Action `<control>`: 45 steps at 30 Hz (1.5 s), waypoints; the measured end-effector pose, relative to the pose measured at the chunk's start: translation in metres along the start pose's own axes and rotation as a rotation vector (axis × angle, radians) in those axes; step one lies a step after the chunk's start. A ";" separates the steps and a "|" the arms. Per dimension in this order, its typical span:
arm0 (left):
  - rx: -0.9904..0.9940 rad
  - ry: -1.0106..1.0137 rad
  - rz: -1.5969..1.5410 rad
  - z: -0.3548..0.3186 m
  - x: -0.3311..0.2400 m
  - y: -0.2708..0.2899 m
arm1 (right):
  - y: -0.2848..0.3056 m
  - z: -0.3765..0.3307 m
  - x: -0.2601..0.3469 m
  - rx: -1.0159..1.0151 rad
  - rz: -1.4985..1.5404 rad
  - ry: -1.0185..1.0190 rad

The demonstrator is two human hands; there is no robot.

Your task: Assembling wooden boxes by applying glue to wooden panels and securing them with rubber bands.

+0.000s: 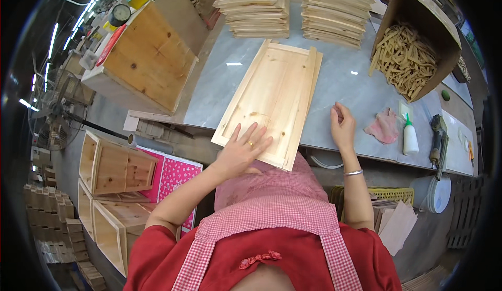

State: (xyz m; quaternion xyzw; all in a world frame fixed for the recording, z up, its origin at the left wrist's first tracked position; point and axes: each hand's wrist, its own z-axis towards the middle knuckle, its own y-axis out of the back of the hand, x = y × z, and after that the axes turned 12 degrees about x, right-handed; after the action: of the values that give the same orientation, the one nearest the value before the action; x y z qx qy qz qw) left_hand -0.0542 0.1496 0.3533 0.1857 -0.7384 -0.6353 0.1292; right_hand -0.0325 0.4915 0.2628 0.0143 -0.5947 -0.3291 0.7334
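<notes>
A tapered pale-wood panel (266, 103) with raised strips along its edges lies on the grey tabletop. Its wide near end juts out over the table's front edge toward my apron. My left hand (243, 149) rests flat on the near left part of the panel, fingers spread, a ring on one finger. To the right of the panel, apart from it, my right hand (343, 126) is held at the table's front with its fingers curled in. What those fingers hold, if anything, is hidden.
Two stacks of wooden panels (334, 14) stand at the back. At right are a cardboard box (444, 29) of tan strips, a pink cloth (383, 126), a white glue bottle (410, 138) and a dark hand tool (438, 142). Wooden boxes (117, 165) sit low at left, near a fan (57, 113).
</notes>
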 end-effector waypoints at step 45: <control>-0.814 0.793 -2.342 0.013 -0.001 -0.055 | -0.069 0.177 0.042 0.143 -0.698 0.076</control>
State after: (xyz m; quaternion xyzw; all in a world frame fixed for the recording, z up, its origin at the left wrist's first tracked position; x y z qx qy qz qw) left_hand -0.0530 0.1551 0.2967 0.8374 0.1939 -0.4492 -0.2437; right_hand -0.2179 0.4819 0.3219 0.2800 -0.5478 -0.5168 0.5953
